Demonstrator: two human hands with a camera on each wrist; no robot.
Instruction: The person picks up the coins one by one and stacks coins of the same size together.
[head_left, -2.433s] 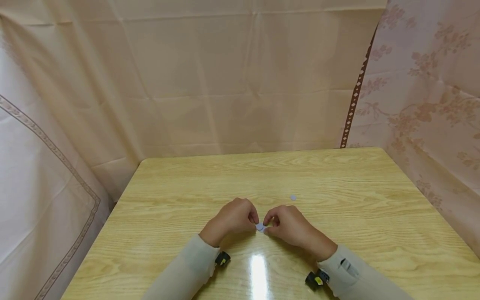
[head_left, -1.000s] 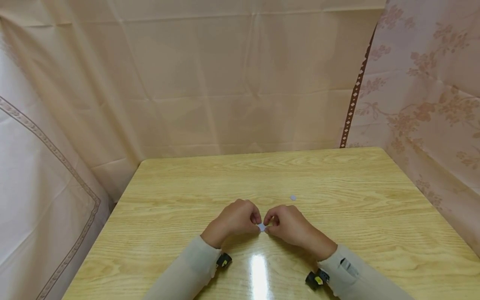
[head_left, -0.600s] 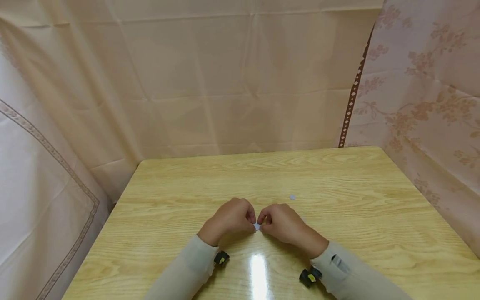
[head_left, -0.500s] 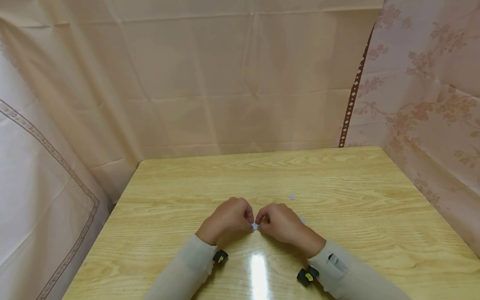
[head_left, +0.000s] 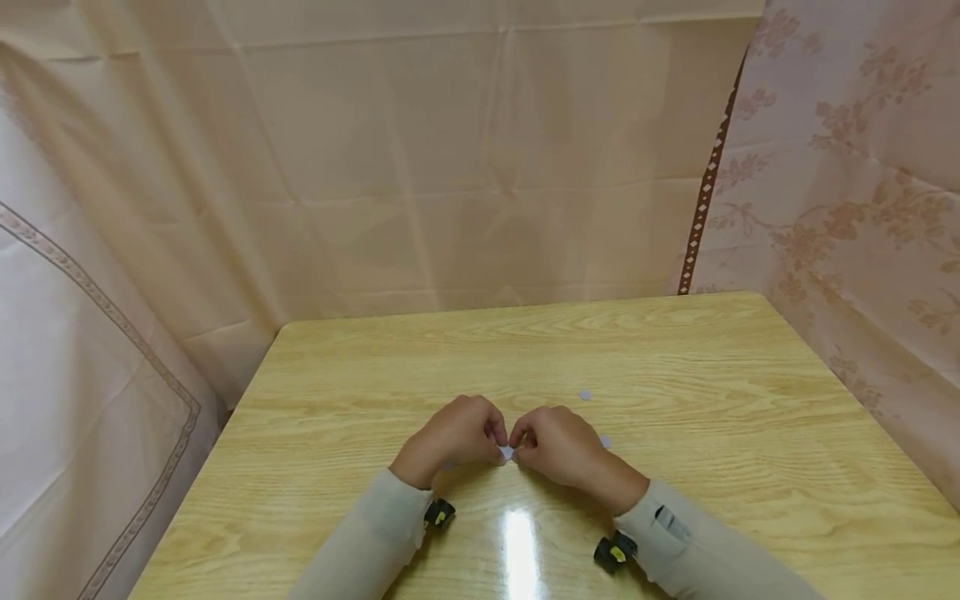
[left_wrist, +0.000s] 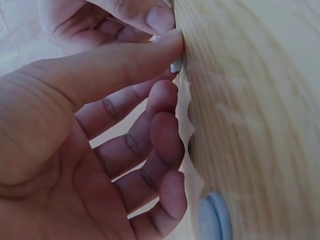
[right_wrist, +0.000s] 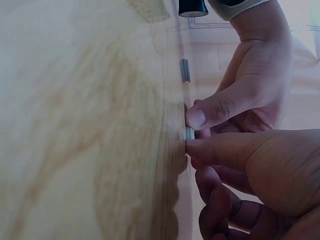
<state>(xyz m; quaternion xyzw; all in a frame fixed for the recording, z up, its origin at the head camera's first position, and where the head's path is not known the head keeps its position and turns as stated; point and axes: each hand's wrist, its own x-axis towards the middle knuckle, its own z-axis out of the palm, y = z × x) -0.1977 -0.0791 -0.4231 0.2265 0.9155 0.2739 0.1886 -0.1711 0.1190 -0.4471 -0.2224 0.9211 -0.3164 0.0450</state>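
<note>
A small pale grey-blue disc (head_left: 507, 453) is at the table surface between my two hands. My left hand (head_left: 459, 432) pinches its left edge between thumb and forefinger; in the left wrist view a sliver of the disc (left_wrist: 176, 66) shows beside the thumb. From the right, my right hand (head_left: 562, 446) pinches the opposite edge. The right wrist view shows the disc's thin side (right_wrist: 190, 133) between the two thumbs. The fingertips hide most of it. The other fingers of both hands are curled loosely.
More grey discs lie on the wooden table (head_left: 360, 367): a far disc (head_left: 585, 395), a right-hand disc (head_left: 605, 442) behind my right hand, and a left-hand disc (head_left: 449, 466) partly hidden by my left wrist. Cloth curtains (head_left: 480, 167) hang behind and beside the table.
Both hands have shifted slightly left and drawn closer together around the disc. The right-hand disc has come into view behind my right hand, and the left-hand disc beside my left wrist.
</note>
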